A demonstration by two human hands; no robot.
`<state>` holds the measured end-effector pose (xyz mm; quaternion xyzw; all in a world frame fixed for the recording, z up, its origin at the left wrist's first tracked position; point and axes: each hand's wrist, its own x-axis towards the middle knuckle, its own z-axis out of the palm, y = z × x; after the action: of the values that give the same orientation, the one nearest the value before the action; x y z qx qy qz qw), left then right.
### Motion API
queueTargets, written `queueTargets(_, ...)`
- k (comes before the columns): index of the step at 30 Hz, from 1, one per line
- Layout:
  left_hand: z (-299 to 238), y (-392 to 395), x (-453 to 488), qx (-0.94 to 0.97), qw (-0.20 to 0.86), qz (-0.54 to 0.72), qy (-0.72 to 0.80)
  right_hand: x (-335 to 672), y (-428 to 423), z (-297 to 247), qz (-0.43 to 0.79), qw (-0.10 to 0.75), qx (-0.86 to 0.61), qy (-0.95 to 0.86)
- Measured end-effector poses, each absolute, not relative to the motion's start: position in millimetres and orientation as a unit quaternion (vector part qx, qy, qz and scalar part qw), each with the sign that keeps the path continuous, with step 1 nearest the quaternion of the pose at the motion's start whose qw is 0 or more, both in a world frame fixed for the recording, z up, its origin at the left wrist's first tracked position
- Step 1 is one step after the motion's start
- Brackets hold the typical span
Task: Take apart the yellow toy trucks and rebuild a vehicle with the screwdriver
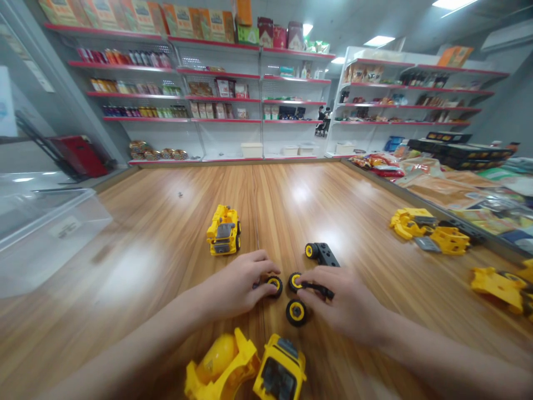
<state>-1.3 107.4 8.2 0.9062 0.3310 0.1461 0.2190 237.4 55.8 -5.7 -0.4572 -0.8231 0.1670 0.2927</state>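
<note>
My left hand (249, 282) is closed on a small black toy wheel with a yellow hub (274, 285), thumb and fingers at its sides. Opposite it, my right hand (341, 297) pinches a second toy wheel (295, 282). A thin black part (318, 288) runs from that wheel under my right fingers; its kind is unclear. Just below lies a loose wheel (296, 313). Behind my right hand is a black toy chassis (327, 254) with a wheel (310, 251) at its left end. Nearest me are a yellow mixer drum body (220, 358) and a yellow truck cab (281, 366).
A yellow toy truck (224, 230) stands beyond my left hand. More yellow toy parts (433, 230) lie at the right, with others (499, 286) nearer. A clear plastic bin (54, 228) is at the left. Packaged goods (441, 178) lie past the table's right rim.
</note>
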Motion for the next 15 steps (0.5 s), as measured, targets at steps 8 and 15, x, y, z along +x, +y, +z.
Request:
queueTargets(8,-13.8,113.5,-5.2,0.936,0.174,0.170,0.255,247.5,66.7,9.6,0.101,0.306,-0.508,-0.799)
queueTargets(15,-7.7,110.9,-5.3,0.940,0.135,0.152,0.273,245.7,56.5,33.4,0.110,0.285,-0.491,-0.816)
